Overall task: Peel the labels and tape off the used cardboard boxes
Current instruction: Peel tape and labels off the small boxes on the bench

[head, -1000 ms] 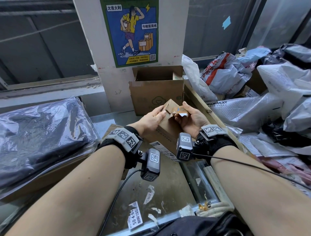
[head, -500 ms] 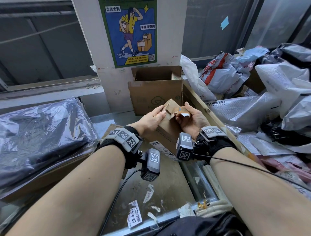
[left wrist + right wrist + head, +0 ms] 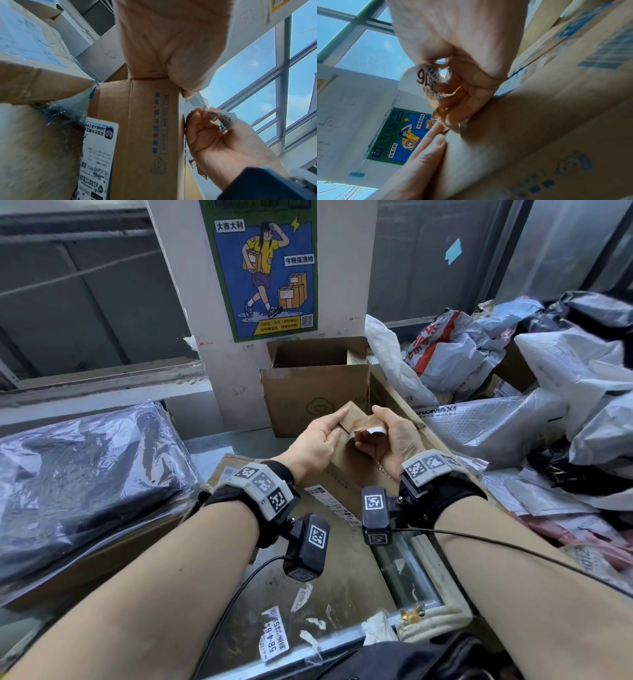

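Above a littered metal table (image 3: 342, 587), the left hand (image 3: 317, 440) grips a cardboard box (image 3: 349, 422) while the right hand (image 3: 390, 436) pinches its curled label (image 3: 375, 429) beneath a poster (image 3: 262, 268).

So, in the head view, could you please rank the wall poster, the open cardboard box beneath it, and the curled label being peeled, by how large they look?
1. Wall poster, cut off at the top.
2. Open cardboard box, close behind; its lower part is hidden by the hands, so this order is unsure.
3. Curled label, pinched by the right hand: clearly smallest.

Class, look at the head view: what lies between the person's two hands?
The small cardboard box, held by the left hand, with its part-peeled label pinched in the right hand.
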`<action>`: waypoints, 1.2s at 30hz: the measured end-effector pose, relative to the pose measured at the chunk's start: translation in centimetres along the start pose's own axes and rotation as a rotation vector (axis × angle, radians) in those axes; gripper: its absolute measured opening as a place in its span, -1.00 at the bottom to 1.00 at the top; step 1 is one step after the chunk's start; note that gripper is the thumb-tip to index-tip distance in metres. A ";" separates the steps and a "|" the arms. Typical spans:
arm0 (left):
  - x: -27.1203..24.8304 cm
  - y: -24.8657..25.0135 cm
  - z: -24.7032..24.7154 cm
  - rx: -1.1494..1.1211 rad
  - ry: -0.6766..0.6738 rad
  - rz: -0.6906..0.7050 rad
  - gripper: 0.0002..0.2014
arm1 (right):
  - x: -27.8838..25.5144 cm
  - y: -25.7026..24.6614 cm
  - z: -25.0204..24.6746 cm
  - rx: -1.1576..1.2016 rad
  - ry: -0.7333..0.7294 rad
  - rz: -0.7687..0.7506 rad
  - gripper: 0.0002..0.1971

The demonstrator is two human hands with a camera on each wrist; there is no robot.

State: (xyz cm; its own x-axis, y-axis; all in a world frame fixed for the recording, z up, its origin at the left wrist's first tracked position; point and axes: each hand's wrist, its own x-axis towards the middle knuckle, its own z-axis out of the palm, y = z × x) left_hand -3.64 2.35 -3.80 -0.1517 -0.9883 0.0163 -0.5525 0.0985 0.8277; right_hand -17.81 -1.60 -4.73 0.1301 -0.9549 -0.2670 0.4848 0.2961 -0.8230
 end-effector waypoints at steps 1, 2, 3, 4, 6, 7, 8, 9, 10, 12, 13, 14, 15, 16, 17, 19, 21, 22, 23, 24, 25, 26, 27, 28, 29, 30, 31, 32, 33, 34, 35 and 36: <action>-0.1 0.1 0.1 -0.002 0.007 0.010 -0.54 | -0.2 -0.1 0.1 -0.014 -0.005 -0.017 -0.79; -0.2 0.2 0.1 0.008 0.014 0.013 -0.54 | -0.3 -0.2 0.1 -0.030 -0.013 -0.029 -0.79; -0.2 0.2 0.1 0.019 0.020 0.018 -0.54 | -0.4 -0.3 0.1 -0.044 -0.026 -0.036 -0.80; -0.2 0.2 0.2 0.027 0.022 0.022 -0.54 | -0.5 -0.4 0.0 -0.050 -0.044 -0.043 -0.82; -0.3 0.3 0.3 0.028 0.024 0.023 -0.54 | -0.6 -0.5 -0.4 -0.053 -0.064 -0.068 -0.86; -0.4 0.4 0.3 0.028 0.026 0.022 -0.54 | -0.7 -0.5 -0.5 -0.063 -0.072 -0.081 -0.86; -0.4 0.4 0.2 0.032 0.030 0.023 -0.55 | -0.8 -0.5 -0.6 -0.074 -0.091 -0.090 -0.85; -0.4 0.4 0.3 0.037 0.033 0.027 -0.55 | -1.0 -0.5 -0.7 -0.082 -0.122 -0.095 -0.82; -0.5 0.5 0.3 0.040 0.034 0.034 -0.55 | -1.2 -0.4 -0.8 -0.084 -0.157 -0.098 -0.80; -0.6 0.5 0.3 0.037 0.037 0.050 -0.54 | -1.4 -0.3 -1.1 -0.065 -0.213 -0.095 -0.77; -0.7 0.5 0.3 0.039 0.036 0.049 -0.54 | -1.5 -0.2 -1.3 -0.040 -0.221 -0.089 -0.77; -0.7 0.5 0.3 0.044 0.035 0.044 -0.54 | -1.5 -0.2 -1.4 -0.011 -0.220 -0.081 -0.77; -0.7 0.4 0.3 0.047 0.034 0.035 -0.54 | -1.5 -0.1 -1.5 0.004 -0.217 -0.077 -0.78; -0.8 0.4 0.3 0.047 0.035 0.029 -0.54 | -1.4 -0.1 -1.5 0.004 -0.220 -0.075 -0.78; -0.7 0.3 0.3 0.045 0.037 0.021 -0.54 | -1.4 0.0 -1.5 -0.009 -0.226 -0.075 -0.78; -0.8 0.2 0.2 0.038 0.039 0.009 -0.54 | -1.4 0.1 -1.3 -0.037 -0.237 -0.077 -0.78; -0.9 0.2 0.0 0.027 0.042 0.006 -0.55 | -1.2 0.3 -1.1 -0.056 -0.229 -0.074 -0.76; -1.0 0.2 0.0 0.021 0.045 0.006 -0.55 | -1.1 0.4 -1.1 -0.064 -0.218 -0.072 -0.76; -1.0 0.1 0.0 0.017 0.047 0.004 -0.55 | -1.1 0.4 -1.0 -0.071 -0.204 -0.071 -0.75; -1.0 0.1 0.0 0.016 0.047 0.006 -0.55 | -1.0 0.5 -0.9 -0.077 -0.189 -0.074 -0.75; -0.9 0.1 0.0 0.019 0.044 0.006 -0.55 | -0.9 0.5 -0.9 -0.080 -0.177 -0.077 -0.75; -1.0 0.1 0.0 0.026 0.039 0.007 -0.55 | -0.8 0.6 -0.8 -0.080 -0.167 -0.079 -0.75; -0.9 0.0 0.0 0.031 0.034 0.007 -0.55 | -0.7 0.6 -0.8 -0.073 -0.157 -0.079 -0.74; -0.9 0.0 0.0 0.033 0.028 0.008 -0.55 | -0.6 0.7 -0.8 -0.059 -0.148 -0.075 -0.74; -0.9 0.0 0.0 0.030 0.022 0.007 -0.55 | -0.5 0.7 -0.8 -0.041 -0.139 -0.070 -0.74; -0.9 0.0 0.0 0.029 0.016 0.009 -0.55 | -0.4 0.8 -0.8 -0.023 -0.131 -0.065 -0.74; -0.9 0.0 0.0 0.028 0.009 0.008 -0.55 | -0.3 0.8 -0.8 -0.011 -0.123 -0.059 -0.74; -0.8 0.0 0.0 0.026 0.004 0.007 -0.55 | -0.2 0.8 -0.9 -0.004 -0.112 -0.052 -0.73; -0.8 0.0 0.0 0.022 0.000 0.005 -0.55 | -0.1 0.8 -0.9 0.003 -0.102 -0.045 -0.74; -0.7 0.0 0.1 0.020 -0.004 0.005 -0.55 | 0.0 0.8 -1.0 0.012 -0.091 -0.039 -0.74; -0.7 0.0 0.1 0.020 -0.009 0.004 -0.55 | 0.1 0.8 -1.1 0.021 -0.083 -0.033 -0.75; -0.7 0.0 0.2 0.024 -0.012 0.006 -0.55 | 0.1 0.8 -1.1 0.030 -0.076 -0.027 -0.75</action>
State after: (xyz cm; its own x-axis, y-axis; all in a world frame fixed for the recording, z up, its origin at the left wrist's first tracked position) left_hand -3.72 3.03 -3.89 -0.1651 -0.9862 0.0146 -0.5709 0.1077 0.8140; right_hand -18.37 -1.48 -5.99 0.1816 -0.9618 -0.2050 0.5150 0.2706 -0.8134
